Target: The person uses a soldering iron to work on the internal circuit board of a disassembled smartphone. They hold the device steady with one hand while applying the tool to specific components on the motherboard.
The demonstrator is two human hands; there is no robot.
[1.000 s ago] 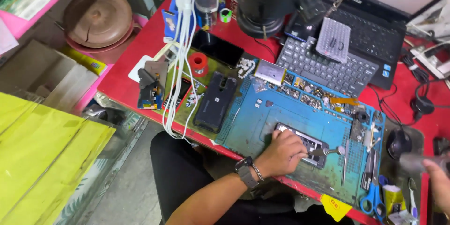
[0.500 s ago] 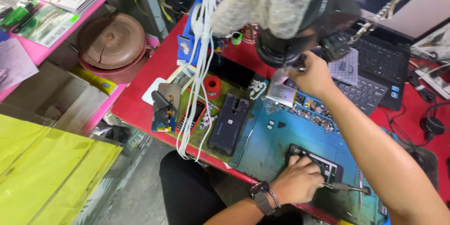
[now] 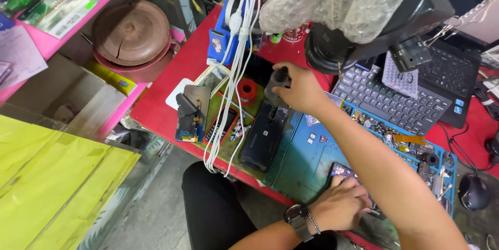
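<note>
My right hand (image 3: 301, 87) reaches across the bench to the left and is closed around a small dark bottle-like tool (image 3: 277, 81), held just above a black phone (image 3: 264, 136) lying face down. My left hand (image 3: 340, 203), with a wristwatch, presses down on a small opened phone (image 3: 340, 171) on the blue work mat (image 3: 306, 161). A red tape roll (image 3: 247, 92) sits beside the tool.
A bundle of white cables (image 3: 234, 68) hangs over the red table (image 3: 171, 94). A laptop keyboard (image 3: 390, 101), a black microscope base (image 3: 332, 52), phone parts (image 3: 189, 114) and a mouse (image 3: 473, 191) surround the mat. Pink shelves and a brown lid (image 3: 130, 31) stand left.
My right hand swung from the far right edge across the mat to the left and took hold of the dark tool. The left hand stayed on the opened phone.
</note>
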